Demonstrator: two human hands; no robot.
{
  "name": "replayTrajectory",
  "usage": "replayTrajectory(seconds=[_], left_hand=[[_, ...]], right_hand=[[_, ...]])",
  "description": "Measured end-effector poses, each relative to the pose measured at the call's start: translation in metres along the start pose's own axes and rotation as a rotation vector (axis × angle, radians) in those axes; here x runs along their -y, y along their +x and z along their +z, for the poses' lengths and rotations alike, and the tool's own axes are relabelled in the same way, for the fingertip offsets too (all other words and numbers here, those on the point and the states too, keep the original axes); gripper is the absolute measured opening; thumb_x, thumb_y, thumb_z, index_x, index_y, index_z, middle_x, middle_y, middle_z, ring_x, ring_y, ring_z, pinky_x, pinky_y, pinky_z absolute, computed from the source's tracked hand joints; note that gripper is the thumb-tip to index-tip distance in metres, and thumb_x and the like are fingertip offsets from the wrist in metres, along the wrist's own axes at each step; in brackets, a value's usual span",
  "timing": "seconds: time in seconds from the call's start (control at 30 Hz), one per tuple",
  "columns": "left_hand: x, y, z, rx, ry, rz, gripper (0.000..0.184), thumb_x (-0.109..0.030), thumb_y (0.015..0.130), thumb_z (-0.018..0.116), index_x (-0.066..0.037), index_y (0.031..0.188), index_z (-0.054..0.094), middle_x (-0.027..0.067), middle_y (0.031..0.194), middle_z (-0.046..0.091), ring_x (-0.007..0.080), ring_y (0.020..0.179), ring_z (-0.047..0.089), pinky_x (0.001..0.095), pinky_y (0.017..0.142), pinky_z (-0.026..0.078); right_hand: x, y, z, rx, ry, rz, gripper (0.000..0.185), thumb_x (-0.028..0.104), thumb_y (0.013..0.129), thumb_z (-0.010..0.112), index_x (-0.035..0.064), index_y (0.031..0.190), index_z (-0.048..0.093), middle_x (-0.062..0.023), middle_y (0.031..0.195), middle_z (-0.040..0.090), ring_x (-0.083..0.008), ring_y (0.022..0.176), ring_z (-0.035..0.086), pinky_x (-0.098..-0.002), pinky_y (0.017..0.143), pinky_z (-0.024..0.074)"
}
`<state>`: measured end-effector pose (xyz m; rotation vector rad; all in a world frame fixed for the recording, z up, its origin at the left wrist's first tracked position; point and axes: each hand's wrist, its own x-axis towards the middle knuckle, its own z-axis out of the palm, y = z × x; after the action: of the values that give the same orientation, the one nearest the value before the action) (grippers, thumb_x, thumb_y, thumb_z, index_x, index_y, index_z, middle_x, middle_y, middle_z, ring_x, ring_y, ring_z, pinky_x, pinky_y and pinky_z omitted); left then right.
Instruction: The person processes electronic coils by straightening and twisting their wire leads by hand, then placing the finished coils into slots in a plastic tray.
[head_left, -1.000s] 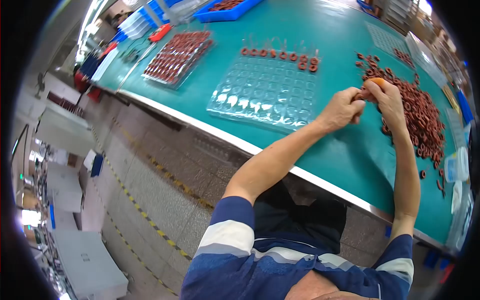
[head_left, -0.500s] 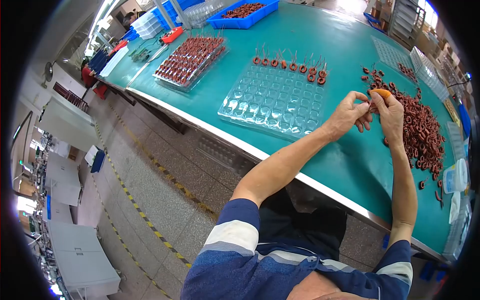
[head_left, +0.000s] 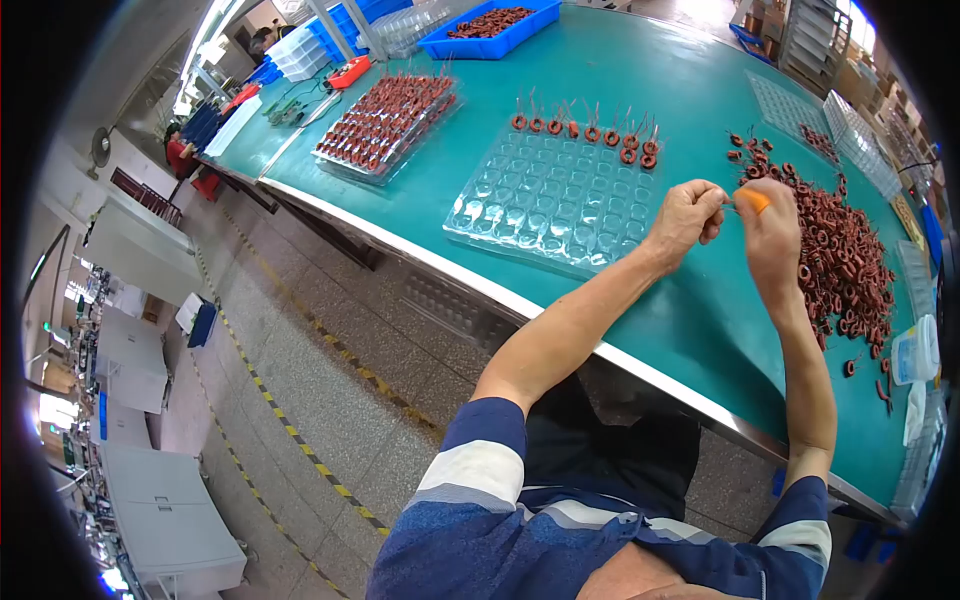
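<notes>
My left hand (head_left: pixel 688 222) is closed, its fingertips pinched on something too small to make out. Close beside it, my right hand (head_left: pixel 770 235) is also closed, with an orange cover (head_left: pixel 752 201) on one digit; a thin wire seems to span the small gap between them. Left of the hands lies a clear plastic tray (head_left: pixel 545 195) with round pockets, and several red-brown wire-leaded rings (head_left: pixel 592 134) sit along its far edge. A large pile of similar rings (head_left: pixel 845 265) spreads beside my right hand.
A filled tray of rings (head_left: pixel 385 120) stands further left on the green table (head_left: pixel 660 60). Behind are a blue bin (head_left: pixel 490 38) with brown parts and a red box (head_left: pixel 349 72). A white tub (head_left: pixel 914 352) stands at the right edge. People are far left.
My hands, close together with the left fingers spread half a second ago, are now slightly apart and both closed. My right hand has turned. The camera view has shifted slightly.
</notes>
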<state>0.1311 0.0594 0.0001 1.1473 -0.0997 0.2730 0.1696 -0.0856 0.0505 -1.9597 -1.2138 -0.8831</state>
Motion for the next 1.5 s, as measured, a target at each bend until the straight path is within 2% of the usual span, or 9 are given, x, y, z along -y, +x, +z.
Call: replayTrajectory(seconds=[0.07, 0.2, 0.3, 0.43, 0.63, 0.87, 1.13, 1.23, 1.5], left_hand=[[-0.001, 0.0, 0.006, 0.017, -0.009, 0.019, 0.024, -0.024, 0.097, 0.055, -0.002, 0.092, 0.06, 0.003, 0.071, 0.057, 0.01, 0.056, 0.051, 0.0249, 0.049, 0.042], [-0.006, -0.005, 0.008, 0.036, 0.042, 0.077, 0.024, -0.024, 0.098, 0.053, -0.002, 0.091, 0.058, 0.0036, 0.071, 0.056, 0.0125, 0.058, 0.052, 0.0268, 0.051, 0.043], [-0.01, -0.01, 0.015, 0.1, -0.093, 0.02, 0.021, -0.023, 0.098, 0.053, -0.002, 0.093, 0.056, 0.0038, 0.071, 0.056, 0.014, 0.058, 0.053, 0.0277, 0.053, 0.044], [-0.012, -0.008, 0.013, 0.076, -0.101, -0.051, 0.016, -0.019, 0.097, 0.055, -0.003, 0.095, 0.055, 0.0047, 0.072, 0.056, 0.0148, 0.058, 0.053, 0.0288, 0.053, 0.045], [-0.01, -0.006, 0.009, 0.03, -0.12, -0.032, 0.012, -0.015, 0.097, 0.055, -0.003, 0.098, 0.054, 0.0057, 0.075, 0.057, 0.0151, 0.06, 0.054, 0.0296, 0.054, 0.046], [-0.007, -0.003, 0.004, 0.028, -0.15, 0.096, 0.019, -0.012, 0.097, 0.053, -0.001, 0.113, 0.05, 0.0072, 0.086, 0.058, 0.0155, 0.07, 0.056, 0.0294, 0.065, 0.05], [-0.008, -0.006, 0.01, 0.091, 0.017, 0.073, 0.025, -0.013, 0.097, 0.053, 0.002, 0.117, 0.048, 0.0063, 0.087, 0.057, 0.0151, 0.071, 0.058, 0.03, 0.068, 0.051], [-0.007, -0.005, 0.008, 0.114, 0.044, 0.063, 0.026, -0.013, 0.097, 0.053, 0.002, 0.118, 0.048, 0.006, 0.086, 0.056, 0.0149, 0.071, 0.058, 0.0294, 0.067, 0.05], [-0.004, -0.006, 0.007, 0.104, 0.175, 0.122, 0.026, -0.012, 0.097, 0.051, 0.005, 0.118, 0.049, 0.0061, 0.082, 0.055, 0.0145, 0.071, 0.057, 0.0288, 0.067, 0.05]], right_hand=[[-0.008, 0.004, -0.007, 0.026, 0.185, 0.312, 0.016, 0.013, 0.09, 0.061, -0.0009, 0.091, 0.069, -0.0122, 0.097, 0.065, -0.0238, 0.094, 0.061, -0.0331, 0.08, 0.0491], [-0.01, 0.004, -0.016, 0.098, 0.312, 0.412, 0.027, 0.022, 0.092, 0.058, -0.0013, 0.091, 0.07, -0.0092, 0.101, 0.067, -0.019, 0.094, 0.06, -0.0319, 0.085, 0.0467], [-0.022, 0.008, -0.022, 0.21, 0.741, 0.807, 0.03, 0.024, 0.094, 0.056, -0.0019, 0.092, 0.07, -0.0092, 0.101, 0.067, -0.0183, 0.095, 0.059, -0.0317, 0.09, 0.0436], [-0.046, -0.002, -0.009, 0.257, 1.212, 0.937, 0.03, 0.027, 0.096, 0.054, -0.0001, 0.102, 0.067, -0.0075, 0.102, 0.065, -0.0159, 0.101, 0.056, -0.0322, 0.094, 0.0408], [-0.039, -0.003, -0.001, 0.239, 1.104, 0.925, 0.03, 0.028, 0.096, 0.056, 0.0017, 0.107, 0.066, -0.0074, 0.102, 0.065, -0.015, 0.1, 0.056, -0.0336, 0.094, 0.042], [-0.033, 0.013, -0.039, 0.355, 0.566, 0.633, 0.053, 0.04, 0.085, 0.068, -0.0023, 0.116, 0.063, -0.005, 0.091, 0.066, -0.0123, 0.086, 0.06, -0.0248, 0.077, 0.0468], [-0.042, 0.005, -0.019, 0.34, 0.307, 0.513, 0.032, 0.031, 0.091, 0.063, 0.0007, 0.098, 0.07, -0.0098, 0.071, 0.066, -0.0145, 0.066, 0.062, -0.0301, 0.062, 0.0497], [-0.034, 0.0, -0.012, 0.215, 0.295, 0.454, 0.033, 0.031, 0.093, 0.061, -0.0006, 0.094, 0.07, -0.0084, 0.071, 0.067, -0.0133, 0.065, 0.063, -0.0295, 0.061, 0.0498], [-0.044, -0.001, -0.014, 0.131, 0.916, 0.923, 0.038, 0.038, 0.093, 0.061, 0.0007, 0.091, 0.068, -0.0049, 0.079, 0.066, -0.0103, 0.068, 0.061, -0.024, 0.063, 0.049]])
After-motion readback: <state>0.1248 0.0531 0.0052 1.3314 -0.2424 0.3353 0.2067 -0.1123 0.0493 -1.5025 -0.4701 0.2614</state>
